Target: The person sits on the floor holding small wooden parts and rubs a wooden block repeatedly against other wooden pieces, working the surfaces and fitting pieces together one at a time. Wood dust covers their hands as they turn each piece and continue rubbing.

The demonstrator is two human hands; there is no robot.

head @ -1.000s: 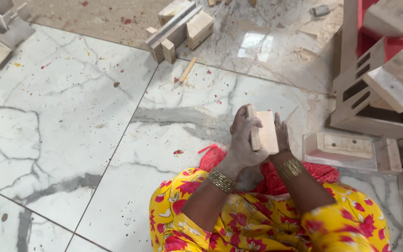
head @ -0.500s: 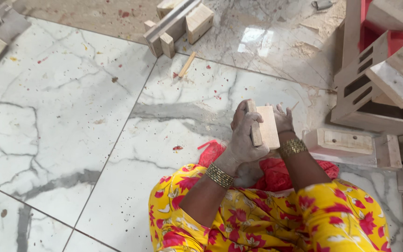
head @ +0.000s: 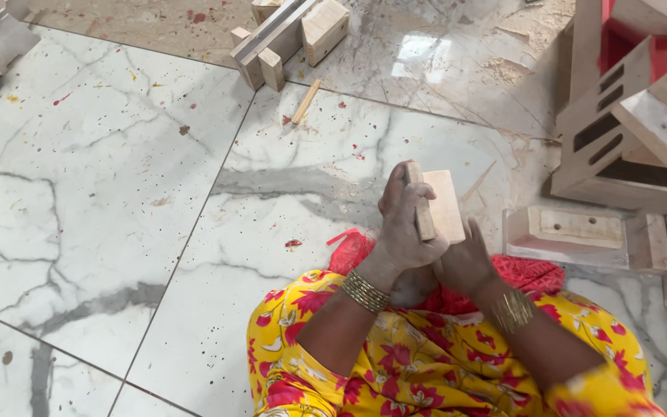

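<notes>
Both hands close on a small pale wooden block (head: 443,205), which stands upright on edge above the person's lap: the left hand (head: 404,224) wraps over its near-left side with the fingers curled across a thin strip of wood (head: 423,202) pressed flat against the block's face, while the right hand (head: 466,264) cups it from below and to the right, seemingly as a prop so the two pieces stay aligned. Under the grip spreads the white marble floor (head: 117,193), veined grey and flecked with red specks and sawdust, a hard, flat place to work while seated. Well off to the right of the grip, a stack of slotted wooden frames (head: 619,131) leans against a red piece, kept within arm's reach. Just right of the grip lies a shallow wooden tray-like part (head: 573,232) with a small hole in it, flat on the floor. Directly beneath the hands, a red cloth (head: 364,247) bunches against the yellow flowered garment (head: 426,371), probably cushioning the lap. Far ahead of the grip, offcut blocks and a long batten (head: 287,35) sit in a loose cluster, and nearer, a lone wooden splinter (head: 306,102) lies apart from everything.
</notes>
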